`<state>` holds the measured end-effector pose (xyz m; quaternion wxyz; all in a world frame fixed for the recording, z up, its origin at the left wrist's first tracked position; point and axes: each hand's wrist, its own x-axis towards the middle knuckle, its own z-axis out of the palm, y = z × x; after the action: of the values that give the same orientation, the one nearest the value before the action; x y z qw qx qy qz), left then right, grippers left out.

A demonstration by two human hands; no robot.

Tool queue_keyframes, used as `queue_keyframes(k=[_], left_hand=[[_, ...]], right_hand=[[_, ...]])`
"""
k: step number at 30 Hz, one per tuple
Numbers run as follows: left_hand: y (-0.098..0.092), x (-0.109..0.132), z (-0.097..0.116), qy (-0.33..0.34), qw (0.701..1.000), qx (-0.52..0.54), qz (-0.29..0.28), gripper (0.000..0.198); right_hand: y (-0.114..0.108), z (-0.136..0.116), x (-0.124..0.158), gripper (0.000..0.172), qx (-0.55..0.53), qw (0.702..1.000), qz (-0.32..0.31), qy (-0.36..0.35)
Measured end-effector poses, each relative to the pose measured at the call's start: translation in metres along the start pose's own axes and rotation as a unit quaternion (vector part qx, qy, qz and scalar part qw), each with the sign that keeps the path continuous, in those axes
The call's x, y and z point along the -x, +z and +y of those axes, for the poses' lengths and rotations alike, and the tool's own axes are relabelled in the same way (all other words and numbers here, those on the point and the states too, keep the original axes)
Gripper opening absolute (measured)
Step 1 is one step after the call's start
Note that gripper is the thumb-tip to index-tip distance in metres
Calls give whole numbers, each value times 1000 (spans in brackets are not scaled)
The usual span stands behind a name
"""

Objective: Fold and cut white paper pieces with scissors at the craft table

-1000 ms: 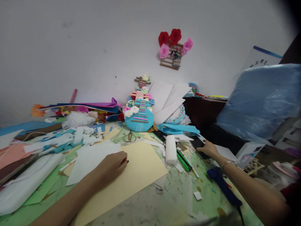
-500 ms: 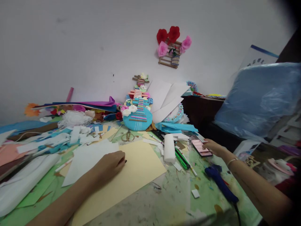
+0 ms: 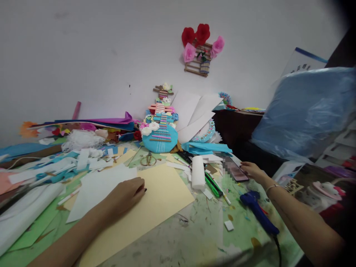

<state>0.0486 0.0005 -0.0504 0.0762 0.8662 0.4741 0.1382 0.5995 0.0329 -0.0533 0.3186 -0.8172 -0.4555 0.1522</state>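
My left hand (image 3: 126,193) lies on a large cream sheet of paper (image 3: 155,207) with its fingers curled under, beside a white sheet (image 3: 97,187). My right hand (image 3: 251,171) reaches to the table's right edge, fingers touching a phone (image 3: 236,170) with a lit screen. A thin bracelet circles that wrist. A blue glue gun (image 3: 257,212) lies just below the right forearm.
A white foam roll (image 3: 198,172), green pens (image 3: 211,185) and scissors (image 3: 147,160) lie mid-table. A blue paper guitar craft (image 3: 160,133) leans on the wall. Paper scraps pile at the left. A blue plastic bag (image 3: 308,111) fills the right.
The phone screen went from dark to lit under my right hand, which drew slightly back. The view drifted a little; the left hand stayed on the cream paper.
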Motion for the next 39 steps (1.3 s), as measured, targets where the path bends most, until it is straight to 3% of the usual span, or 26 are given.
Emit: queue_keyframes(k=[18,39], left_hand=[[-1,0,0,-1,1000,9,-6,22],[-1,0,0,-11,1000,14,-13,22]], right_hand=[[-5,8,5,51,-87,995,-55,-2],[-3,17,0,56,-141,989,-42,-13]])
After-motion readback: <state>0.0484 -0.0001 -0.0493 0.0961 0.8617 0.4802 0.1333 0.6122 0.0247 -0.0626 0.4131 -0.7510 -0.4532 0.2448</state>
